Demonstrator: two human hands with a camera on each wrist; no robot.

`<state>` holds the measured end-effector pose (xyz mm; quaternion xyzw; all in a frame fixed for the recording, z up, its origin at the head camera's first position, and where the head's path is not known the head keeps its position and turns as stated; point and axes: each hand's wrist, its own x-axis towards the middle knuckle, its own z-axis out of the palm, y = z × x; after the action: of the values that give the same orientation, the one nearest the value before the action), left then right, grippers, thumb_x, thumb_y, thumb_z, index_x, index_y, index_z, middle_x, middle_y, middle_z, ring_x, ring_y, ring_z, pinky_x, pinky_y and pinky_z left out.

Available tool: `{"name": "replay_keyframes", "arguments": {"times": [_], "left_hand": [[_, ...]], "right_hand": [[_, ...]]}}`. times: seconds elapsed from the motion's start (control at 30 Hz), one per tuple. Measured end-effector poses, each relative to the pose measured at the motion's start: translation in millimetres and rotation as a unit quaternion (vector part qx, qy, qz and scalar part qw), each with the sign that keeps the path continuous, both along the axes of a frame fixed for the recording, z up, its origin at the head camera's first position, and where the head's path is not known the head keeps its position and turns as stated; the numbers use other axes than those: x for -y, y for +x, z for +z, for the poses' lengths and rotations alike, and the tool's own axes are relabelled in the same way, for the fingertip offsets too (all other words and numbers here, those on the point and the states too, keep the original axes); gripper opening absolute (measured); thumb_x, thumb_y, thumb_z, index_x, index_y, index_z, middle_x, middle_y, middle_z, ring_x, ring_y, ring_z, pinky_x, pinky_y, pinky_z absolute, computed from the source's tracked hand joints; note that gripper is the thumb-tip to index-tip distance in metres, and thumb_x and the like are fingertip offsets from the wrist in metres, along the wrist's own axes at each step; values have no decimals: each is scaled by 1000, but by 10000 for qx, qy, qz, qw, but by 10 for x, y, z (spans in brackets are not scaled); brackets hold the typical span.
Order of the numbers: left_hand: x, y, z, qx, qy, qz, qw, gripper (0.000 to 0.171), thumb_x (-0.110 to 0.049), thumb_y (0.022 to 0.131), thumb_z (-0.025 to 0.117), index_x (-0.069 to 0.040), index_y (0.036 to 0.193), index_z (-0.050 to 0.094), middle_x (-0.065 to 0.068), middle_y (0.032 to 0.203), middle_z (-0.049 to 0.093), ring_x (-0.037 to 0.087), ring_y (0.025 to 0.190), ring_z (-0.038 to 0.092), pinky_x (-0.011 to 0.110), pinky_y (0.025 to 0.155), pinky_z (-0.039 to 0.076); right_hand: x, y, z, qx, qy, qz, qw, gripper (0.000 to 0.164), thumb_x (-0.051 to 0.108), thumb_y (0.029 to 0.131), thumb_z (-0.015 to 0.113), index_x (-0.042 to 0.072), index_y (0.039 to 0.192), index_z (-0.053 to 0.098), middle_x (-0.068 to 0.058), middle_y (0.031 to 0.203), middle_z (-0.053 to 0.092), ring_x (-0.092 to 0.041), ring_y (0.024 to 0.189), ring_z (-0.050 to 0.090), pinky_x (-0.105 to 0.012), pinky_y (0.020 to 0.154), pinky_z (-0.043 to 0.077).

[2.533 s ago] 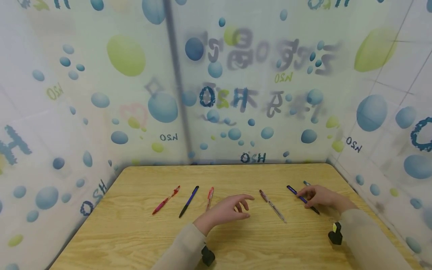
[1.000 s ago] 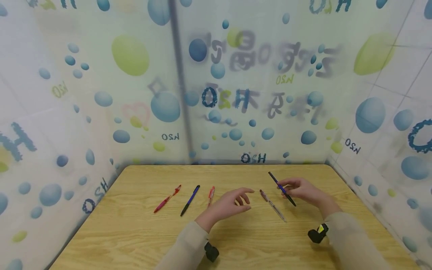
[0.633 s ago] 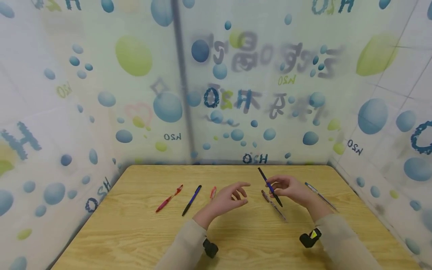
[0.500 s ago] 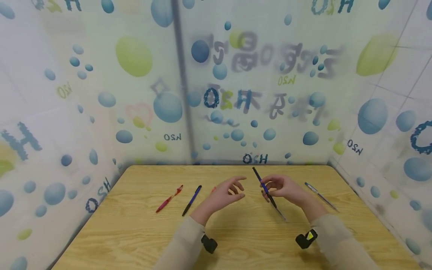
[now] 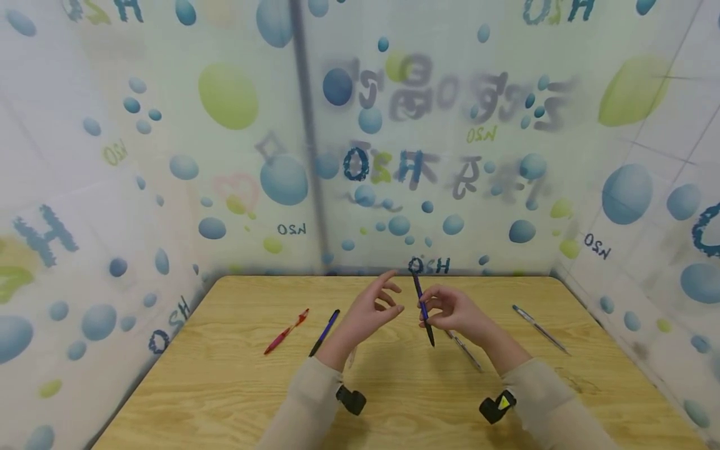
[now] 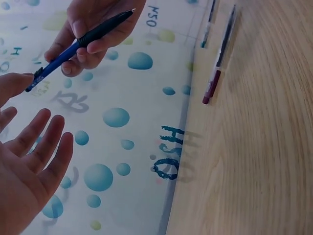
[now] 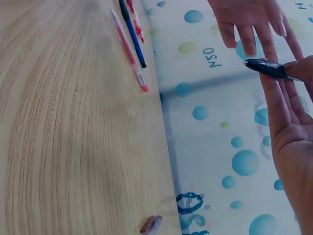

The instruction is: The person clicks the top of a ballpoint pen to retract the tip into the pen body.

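Note:
My right hand (image 5: 457, 315) pinches a blue pen with a black grip (image 5: 418, 287) between thumb and fingers, held above the table with its tip pointing down. In the left wrist view the pen (image 6: 62, 58) slants across the right hand's fingers, its rear end right at the left hand's fingertip. My left hand (image 5: 365, 315) faces it, fingers spread and relaxed, gripping nothing. Below the right hand lies a clear pen with a dark red end (image 6: 211, 87), partly covered in the head view. A pinkish-red pen (image 7: 128, 51) lies beneath the left forearm, mostly hidden in the head view.
A red pen (image 5: 285, 332) and another blue-and-black pen (image 5: 329, 326) lie on the left of the wooden table (image 5: 225, 387). A clear pen with a blue end (image 5: 540, 329) lies on the right. Patterned curtains (image 5: 360, 206) surround the table's back and sides.
My right hand has picked up the blue pen from the table's right side and carried it left and upward. My left hand has risen slightly, and the two hands are now close together.

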<state>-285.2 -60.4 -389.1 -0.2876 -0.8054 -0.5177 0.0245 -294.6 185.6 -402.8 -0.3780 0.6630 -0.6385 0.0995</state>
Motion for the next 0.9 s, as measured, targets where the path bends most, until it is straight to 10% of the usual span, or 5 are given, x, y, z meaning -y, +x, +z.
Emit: {"name": "replay_keyframes", "arguments": {"times": [0.9], "left_hand": [[-137, 125, 56, -316, 341, -312, 9984, 79, -15, 92, 69, -33, 155, 24, 6, 132, 48, 16, 95, 59, 37, 79, 53]], "right_hand": [[300, 258, 57, -745, -71, -656, 9950, 23, -9, 88, 66, -3, 108, 57, -14, 108, 54, -22, 90, 63, -38, 78, 56]]}}
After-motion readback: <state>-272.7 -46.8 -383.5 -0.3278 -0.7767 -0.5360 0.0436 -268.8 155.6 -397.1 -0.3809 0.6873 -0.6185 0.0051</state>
